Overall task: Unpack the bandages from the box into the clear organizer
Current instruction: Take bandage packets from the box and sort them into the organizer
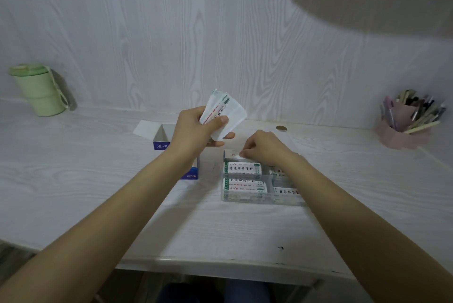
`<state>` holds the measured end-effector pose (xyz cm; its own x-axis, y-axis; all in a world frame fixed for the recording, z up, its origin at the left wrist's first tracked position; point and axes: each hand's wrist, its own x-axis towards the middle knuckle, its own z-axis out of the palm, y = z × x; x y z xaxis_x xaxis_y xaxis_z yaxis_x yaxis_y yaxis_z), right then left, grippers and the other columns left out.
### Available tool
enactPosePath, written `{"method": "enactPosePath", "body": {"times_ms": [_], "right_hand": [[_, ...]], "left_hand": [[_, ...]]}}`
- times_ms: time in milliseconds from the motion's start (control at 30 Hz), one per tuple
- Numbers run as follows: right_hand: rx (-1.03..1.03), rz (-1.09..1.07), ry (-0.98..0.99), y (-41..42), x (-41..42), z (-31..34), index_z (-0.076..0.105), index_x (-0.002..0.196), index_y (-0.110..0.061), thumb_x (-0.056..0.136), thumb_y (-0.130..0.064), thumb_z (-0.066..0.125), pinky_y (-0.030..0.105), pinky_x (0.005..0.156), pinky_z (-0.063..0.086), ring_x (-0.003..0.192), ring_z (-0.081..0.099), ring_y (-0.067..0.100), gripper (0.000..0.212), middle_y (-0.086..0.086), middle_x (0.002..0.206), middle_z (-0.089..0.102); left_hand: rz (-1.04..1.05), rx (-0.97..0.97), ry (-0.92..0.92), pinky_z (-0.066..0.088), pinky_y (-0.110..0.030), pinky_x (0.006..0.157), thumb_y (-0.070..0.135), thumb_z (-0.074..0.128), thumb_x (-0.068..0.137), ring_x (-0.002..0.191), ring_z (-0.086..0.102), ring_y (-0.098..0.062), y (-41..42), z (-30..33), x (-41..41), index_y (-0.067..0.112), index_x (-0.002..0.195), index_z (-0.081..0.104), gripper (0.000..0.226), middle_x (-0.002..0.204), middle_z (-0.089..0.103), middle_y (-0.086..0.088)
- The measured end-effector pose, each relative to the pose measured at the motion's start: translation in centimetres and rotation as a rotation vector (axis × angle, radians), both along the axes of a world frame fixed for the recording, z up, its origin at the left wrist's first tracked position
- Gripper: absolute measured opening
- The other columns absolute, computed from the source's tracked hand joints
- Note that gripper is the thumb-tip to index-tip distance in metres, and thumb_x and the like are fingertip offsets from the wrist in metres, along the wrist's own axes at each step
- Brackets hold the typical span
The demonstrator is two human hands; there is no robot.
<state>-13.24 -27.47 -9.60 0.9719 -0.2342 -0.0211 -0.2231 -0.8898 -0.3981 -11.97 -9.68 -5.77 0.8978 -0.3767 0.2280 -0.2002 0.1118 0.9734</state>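
My left hand (196, 131) grips a fanned stack of white bandage packets (224, 112), raised above the desk. Under that forearm stands the open blue-and-white bandage box (163, 142), its lid flap folded back to the left. Right of the box sits the clear organizer (229, 196), with bandage packets (242, 169) lying in several of its compartments. My right hand (263, 148) reaches into the organizer's far left compartment and pinches a white packet (232, 154) there. My right forearm hides part of the right-hand compartments.
A green lidded cup (39, 91) stands far left against the wall. A pink holder full of pens (407, 122) stands at the far right. A round cable hole (281, 128) lies behind the organizer. The desk's front edge (220, 263) runs below my arms.
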Motion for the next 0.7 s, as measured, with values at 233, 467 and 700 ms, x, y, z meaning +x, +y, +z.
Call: {"method": "enactPosePath", "body": {"times_ms": [233, 467, 700], "right_hand": [[-0.007, -0.020, -0.113, 0.0, -0.6, 1.1, 0.072, 0.102, -0.009, 0.092, -0.030, 0.059, 0.034, 0.081, 0.052, 0.088, 0.064, 0.023, 0.026, 0.008, 0.098, 0.071], [0.867, -0.003, -0.410, 0.8, -4.7, 3.9, 0.072, 0.092, -0.015, 0.087, -0.026, 0.066, 0.020, 0.058, 0.042, 0.066, 0.064, 0.009, 0.013, 0.000, 0.083, 0.073], [0.945, -0.192, -0.501, -0.1, -6.8, 2.6, 0.071, 0.089, -0.007, 0.081, -0.017, 0.073, 0.016, 0.041, 0.035, 0.045, 0.052, 0.006, 0.013, 0.002, 0.070, 0.066]], "left_hand": [[-0.017, 0.017, 0.016, 0.054, -0.018, 0.049, 0.010, 0.061, 0.089, 0.056, 0.069, -0.007, 0.0, 0.1, -0.2, 0.020, 0.099, 0.057, 0.015, 0.076, 0.064, 0.012], [-0.103, 0.041, 0.068, 0.055, -0.020, 0.052, 0.009, 0.067, 0.085, 0.063, 0.072, -0.016, -1.0, -0.6, -0.9, 0.016, 0.098, 0.062, 0.016, 0.073, 0.073, 0.003], [-0.184, 0.027, 0.132, 0.060, -0.031, 0.063, 0.017, 0.059, 0.092, 0.074, 0.072, -0.030, -2.4, -1.0, -2.0, 0.013, 0.101, 0.065, 0.012, 0.087, 0.073, -0.010]]}}
